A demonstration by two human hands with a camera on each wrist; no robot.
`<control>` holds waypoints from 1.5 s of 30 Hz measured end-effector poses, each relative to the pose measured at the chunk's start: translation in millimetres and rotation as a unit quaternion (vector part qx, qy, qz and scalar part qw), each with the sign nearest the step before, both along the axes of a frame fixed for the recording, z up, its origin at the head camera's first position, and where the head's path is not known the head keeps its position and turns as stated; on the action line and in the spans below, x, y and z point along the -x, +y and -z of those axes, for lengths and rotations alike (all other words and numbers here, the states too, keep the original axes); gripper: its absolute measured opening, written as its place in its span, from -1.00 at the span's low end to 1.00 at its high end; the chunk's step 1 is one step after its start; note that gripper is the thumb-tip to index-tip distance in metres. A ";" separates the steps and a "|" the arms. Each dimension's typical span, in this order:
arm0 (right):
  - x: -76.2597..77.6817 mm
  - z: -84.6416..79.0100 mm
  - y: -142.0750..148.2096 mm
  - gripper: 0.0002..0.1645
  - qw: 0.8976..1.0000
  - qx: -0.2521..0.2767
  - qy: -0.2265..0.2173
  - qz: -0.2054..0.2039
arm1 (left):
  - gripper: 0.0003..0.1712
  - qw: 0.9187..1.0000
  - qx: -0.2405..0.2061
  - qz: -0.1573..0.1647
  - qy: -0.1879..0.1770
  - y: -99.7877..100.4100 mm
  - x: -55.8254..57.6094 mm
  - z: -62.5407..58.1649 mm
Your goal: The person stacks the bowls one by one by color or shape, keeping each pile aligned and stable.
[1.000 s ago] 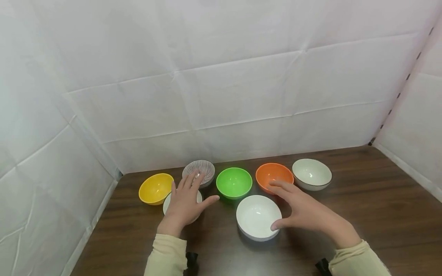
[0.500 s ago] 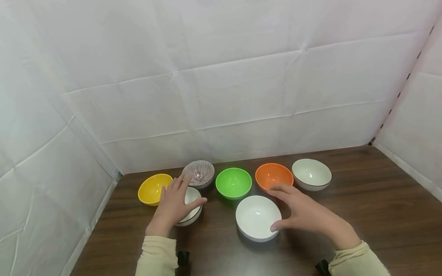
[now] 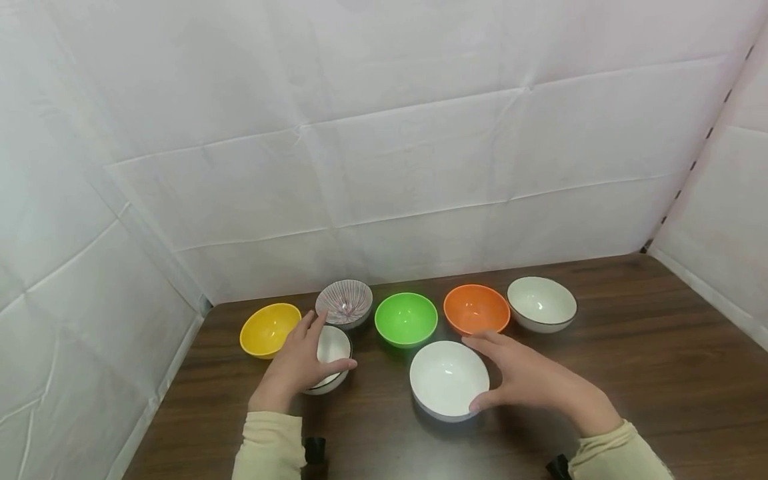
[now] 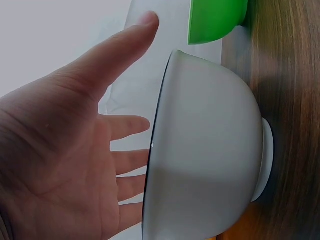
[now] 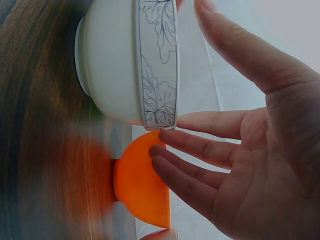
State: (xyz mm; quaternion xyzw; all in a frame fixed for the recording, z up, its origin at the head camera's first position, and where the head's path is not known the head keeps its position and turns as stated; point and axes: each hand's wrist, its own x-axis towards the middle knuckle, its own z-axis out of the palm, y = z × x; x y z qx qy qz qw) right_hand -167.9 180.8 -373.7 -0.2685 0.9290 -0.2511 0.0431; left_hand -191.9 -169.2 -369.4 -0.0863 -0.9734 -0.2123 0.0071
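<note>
My left hand (image 3: 291,367) hovers with spread fingers over a white, dark-rimmed bowl (image 3: 336,347) and hides its left part. In the left wrist view the fingers lie behind that bowl's rim (image 4: 160,130), and the thumb stands apart from it. My right hand (image 3: 534,377) is at the right side of a larger white bowl (image 3: 447,377), thumb near the rim. The right wrist view shows a grey leaf pattern along this bowl's outside (image 5: 160,75). There the fingers are spread close to the rim; whether they touch it I cannot tell.
Behind stand a yellow bowl (image 3: 270,327), a striped bowl (image 3: 345,300), a green bowl (image 3: 407,319), an orange bowl (image 3: 477,308) and another dark-rimmed white bowl (image 3: 542,301). All rest on a dark wooden table (image 3: 648,333), with white cloth walls (image 3: 414,167) around it.
My left hand has drawn back to the left, so more of the small dark-rimmed bowl shows. The right hand's fingers have come slightly lower and nearer the larger white bowl. The bowls stay put.
</note>
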 end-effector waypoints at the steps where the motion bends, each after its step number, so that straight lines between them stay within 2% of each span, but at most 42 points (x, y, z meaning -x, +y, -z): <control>1: 0.4 0.8 -0.1 0.24 1.000 -0.002 -0.008 0.001 | 0.19 1.000 0.001 0.000 -0.002 0.0 -0.2 -0.2; 4: 1.9 3.0 -0.7 0.26 1.000 -0.004 -0.030 0.004 | 0.22 1.000 0.005 0.002 -0.005 -0.6 -0.6 -0.3; 11: 3.7 3.3 -1.3 0.29 0.999 -0.005 -0.037 -0.003 | 0.26 1.000 0.009 0.000 -0.014 -2.6 -1.1 0.1; 20: 2.7 2.4 -3.8 0.27 1.000 -0.003 -0.029 -0.007 | 0.26 0.999 0.009 -0.021 -0.038 -7.5 -8.6 -8.1; 26: 2.9 2.5 -6.6 0.27 0.999 -0.006 -0.034 0.004 | 0.19 0.997 0.021 -0.044 -0.054 -8.6 -9.9 -11.0; 35: 3.2 4.8 -8.8 0.27 0.999 -0.001 -0.042 0.013 | -0.04 0.995 0.045 -0.082 -0.024 -9.5 -12.2 -17.4; 40: 3.4 6.0 -9.2 0.27 0.999 0.004 -0.042 0.013 | -0.29 0.995 0.021 -0.093 -0.022 -14.4 -13.0 -17.7; 45: 4.1 7.7 -10.2 0.28 0.999 0.006 -0.034 0.012 | -0.49 0.994 -0.008 -0.098 -0.042 -18.8 -12.8 -14.8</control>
